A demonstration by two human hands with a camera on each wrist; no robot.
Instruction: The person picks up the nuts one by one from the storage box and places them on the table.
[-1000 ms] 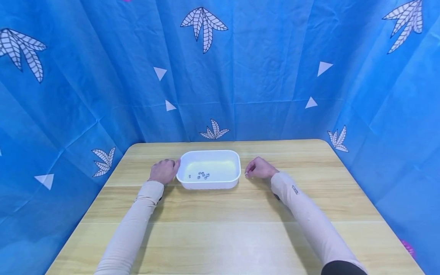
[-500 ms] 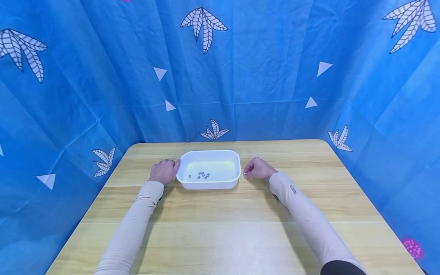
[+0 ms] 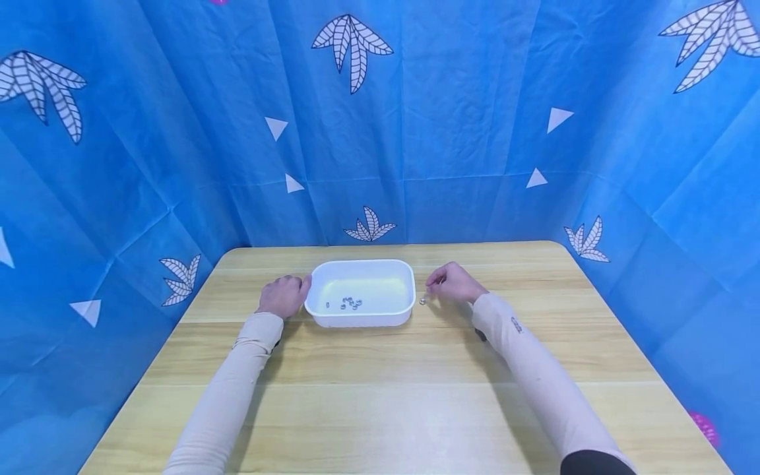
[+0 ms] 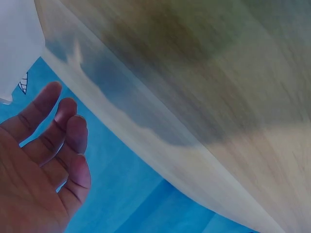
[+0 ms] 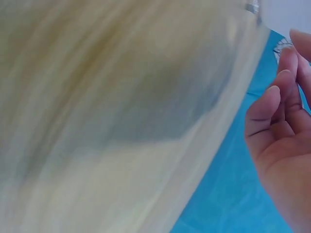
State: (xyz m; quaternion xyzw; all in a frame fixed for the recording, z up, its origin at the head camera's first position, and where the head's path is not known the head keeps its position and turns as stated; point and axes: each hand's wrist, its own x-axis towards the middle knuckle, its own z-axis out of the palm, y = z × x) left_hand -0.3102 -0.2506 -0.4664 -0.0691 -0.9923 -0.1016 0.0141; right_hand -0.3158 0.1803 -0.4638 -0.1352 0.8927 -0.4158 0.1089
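Observation:
A white plastic basin (image 3: pixel 362 320) stands toward the back of the table, with several small shiny metal pieces (image 3: pixel 351 303) on its floor. My left hand (image 3: pixel 282 295) is at the basin's left side, its thumb on the rim. The left wrist view shows its other fingers (image 4: pixel 77 131) loosely bent, apart from the basin wall. Another small shiny metal piece (image 3: pixel 423 301) lies on the table just right of the basin. Behind and right of that piece is my right hand (image 3: pixel 456 282), slightly raised, fingers loosely bent with nothing visible between them.
The wooden table (image 3: pixel 380 396) has a light grain and rounded far corners. A blue curtain (image 3: pixel 451 132) with white leaf prints hangs close behind its back edge and along both sides. Pale sleeves (image 3: pixel 522 356) cover both forearms.
My right hand first shifted slightly left with the small metal piece pinched in its fingertips. It then let go and drew back up and right. The left hand and basin stay put.

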